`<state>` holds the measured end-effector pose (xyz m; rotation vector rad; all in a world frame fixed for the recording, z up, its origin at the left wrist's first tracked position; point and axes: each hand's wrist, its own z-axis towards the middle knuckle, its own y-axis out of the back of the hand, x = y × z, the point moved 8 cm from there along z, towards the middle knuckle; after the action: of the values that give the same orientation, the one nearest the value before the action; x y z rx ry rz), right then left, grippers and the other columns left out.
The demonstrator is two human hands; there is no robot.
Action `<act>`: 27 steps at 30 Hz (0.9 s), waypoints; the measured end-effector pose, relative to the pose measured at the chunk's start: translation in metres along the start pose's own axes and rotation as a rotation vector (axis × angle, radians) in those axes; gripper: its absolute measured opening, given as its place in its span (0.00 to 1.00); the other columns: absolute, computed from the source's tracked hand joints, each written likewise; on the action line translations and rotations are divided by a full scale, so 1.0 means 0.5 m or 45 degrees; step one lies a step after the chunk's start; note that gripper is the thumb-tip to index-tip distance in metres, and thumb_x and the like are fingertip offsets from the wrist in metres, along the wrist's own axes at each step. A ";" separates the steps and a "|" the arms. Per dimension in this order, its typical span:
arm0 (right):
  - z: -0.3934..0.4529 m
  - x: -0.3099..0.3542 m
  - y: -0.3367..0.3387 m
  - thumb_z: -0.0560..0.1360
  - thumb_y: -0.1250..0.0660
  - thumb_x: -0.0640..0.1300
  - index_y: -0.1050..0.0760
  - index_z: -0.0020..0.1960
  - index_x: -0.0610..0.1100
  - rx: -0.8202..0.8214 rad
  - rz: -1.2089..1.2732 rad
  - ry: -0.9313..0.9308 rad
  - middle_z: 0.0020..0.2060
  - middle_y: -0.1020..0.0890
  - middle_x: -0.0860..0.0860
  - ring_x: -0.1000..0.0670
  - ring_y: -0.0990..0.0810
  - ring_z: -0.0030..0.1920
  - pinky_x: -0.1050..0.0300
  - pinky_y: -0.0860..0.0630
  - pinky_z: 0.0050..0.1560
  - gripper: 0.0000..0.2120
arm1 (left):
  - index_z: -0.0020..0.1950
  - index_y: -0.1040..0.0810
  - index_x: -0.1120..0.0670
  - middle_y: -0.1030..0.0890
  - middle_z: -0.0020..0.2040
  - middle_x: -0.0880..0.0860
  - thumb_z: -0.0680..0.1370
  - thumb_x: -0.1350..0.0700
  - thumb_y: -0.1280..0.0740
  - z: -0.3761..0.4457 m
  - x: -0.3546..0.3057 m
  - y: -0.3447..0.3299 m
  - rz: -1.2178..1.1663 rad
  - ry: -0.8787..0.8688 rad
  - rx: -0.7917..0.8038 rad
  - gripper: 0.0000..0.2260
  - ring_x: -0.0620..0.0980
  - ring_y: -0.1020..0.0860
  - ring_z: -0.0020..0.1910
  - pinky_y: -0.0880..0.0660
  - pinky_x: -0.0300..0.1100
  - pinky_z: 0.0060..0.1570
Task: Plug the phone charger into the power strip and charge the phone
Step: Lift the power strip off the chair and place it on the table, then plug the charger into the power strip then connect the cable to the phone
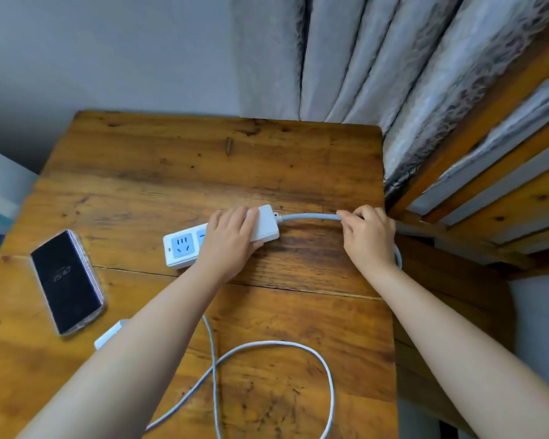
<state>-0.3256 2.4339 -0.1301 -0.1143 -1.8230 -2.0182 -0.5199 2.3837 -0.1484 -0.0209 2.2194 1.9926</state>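
A white power strip (184, 247) lies on the wooden table (203, 160), its free sockets showing at the left end. My left hand (230, 239) lies over its middle and grips it. My right hand (366, 231) pinches the strip's thick grey cord (308, 216) near the table's right edge. A dark phone (66, 282) rests face up at the left, its screen showing a clock. The white charger block (110, 334) peeks out from under my left forearm, and its thin white cable (298, 345) loops across the near part of the table.
Grey curtains (346, 58) hang behind the table. A wooden slatted frame (488, 191) stands close on the right. The table's right edge drops off just past my right hand.
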 end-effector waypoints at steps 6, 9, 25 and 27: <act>-0.021 0.026 0.001 0.71 0.34 0.33 0.20 0.52 0.39 0.019 -0.086 0.033 0.40 0.19 0.38 0.35 0.23 0.45 0.42 0.29 0.47 0.10 | 0.73 0.46 0.53 0.44 0.76 0.54 0.80 0.56 0.44 0.022 0.037 -0.009 0.030 0.016 0.143 0.23 0.52 0.49 0.75 0.53 0.55 0.73; -0.030 0.039 -0.013 0.74 0.38 0.37 0.25 0.59 0.40 0.133 -0.169 -0.065 0.52 0.21 0.39 0.38 0.28 0.56 0.42 0.35 0.59 0.14 | 0.73 0.46 0.53 0.46 0.76 0.54 0.79 0.58 0.43 -0.006 0.057 -0.003 -0.052 0.082 0.184 0.24 0.53 0.51 0.75 0.52 0.55 0.73; -0.271 0.559 -0.154 0.69 0.32 0.39 0.30 0.63 0.42 0.664 0.127 0.740 0.64 0.26 0.42 0.42 0.32 0.67 0.41 0.38 0.67 0.23 | 0.66 0.34 0.59 0.28 0.63 0.58 0.75 0.50 0.37 -0.523 0.331 -0.020 -0.248 0.754 0.045 0.23 0.58 0.31 0.61 0.31 0.50 0.59; -0.300 0.587 -0.209 0.73 0.36 0.45 0.43 0.71 0.49 0.861 -0.034 0.768 0.73 0.39 0.49 0.46 0.43 0.72 0.43 0.45 0.70 0.29 | 0.67 0.36 0.58 0.29 0.64 0.58 0.75 0.48 0.38 -0.559 0.348 -0.036 -0.228 0.813 0.077 0.24 0.57 0.32 0.61 0.31 0.50 0.60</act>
<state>-0.5979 2.2217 -0.1509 0.6394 -1.9532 -1.1547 -0.7198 2.1217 -0.1600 -0.9328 2.5006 2.0073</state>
